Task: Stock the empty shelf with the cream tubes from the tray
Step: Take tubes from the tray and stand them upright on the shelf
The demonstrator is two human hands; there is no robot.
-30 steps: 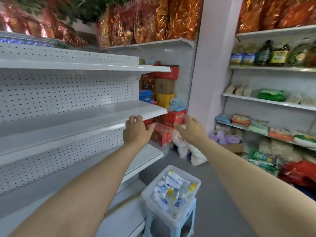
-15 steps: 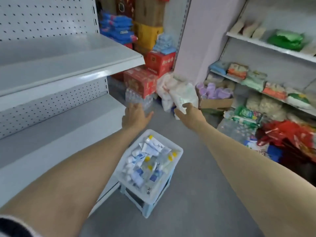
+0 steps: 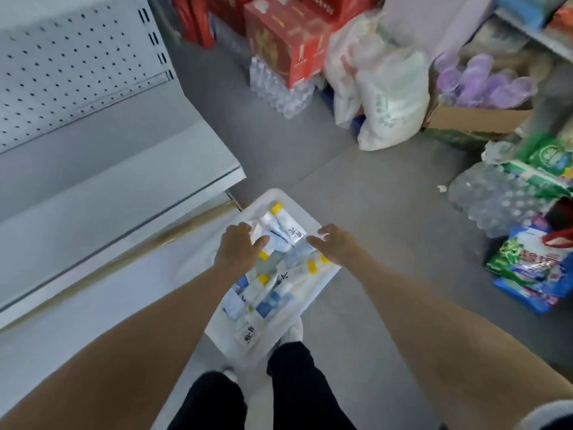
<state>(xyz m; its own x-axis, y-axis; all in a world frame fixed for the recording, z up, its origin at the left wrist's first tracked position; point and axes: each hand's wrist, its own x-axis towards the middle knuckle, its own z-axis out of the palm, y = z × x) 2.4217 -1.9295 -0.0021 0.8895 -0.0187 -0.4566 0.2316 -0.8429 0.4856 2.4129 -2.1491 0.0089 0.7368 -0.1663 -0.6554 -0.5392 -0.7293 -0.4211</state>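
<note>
Two tiers of white sheet-metal shelf [image 3: 124, 181] fill my left side, flat-decked, with a perforated back panel [image 3: 62, 66] above. Lower centre: a rectangular white plastic tray [image 3: 280, 193] with a smooth rounded rim, just off the shelf's corner. Left hand [image 3: 237, 248] is over the tray, fingers bent down among the contents, tips hidden; I cannot tell if it grips anything. Right hand [image 3: 333, 246] is above the right rim, fingers spread, holding nothing. Cream tubes [image 3: 286, 228] lie heaped in the tray, soft white-and-blue bodies with yellow caps

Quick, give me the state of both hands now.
Left hand: over the cream tubes in the tray, fingers bent down; grip cannot be told.
Right hand: open, fingers spread, holding nothing.
</note>
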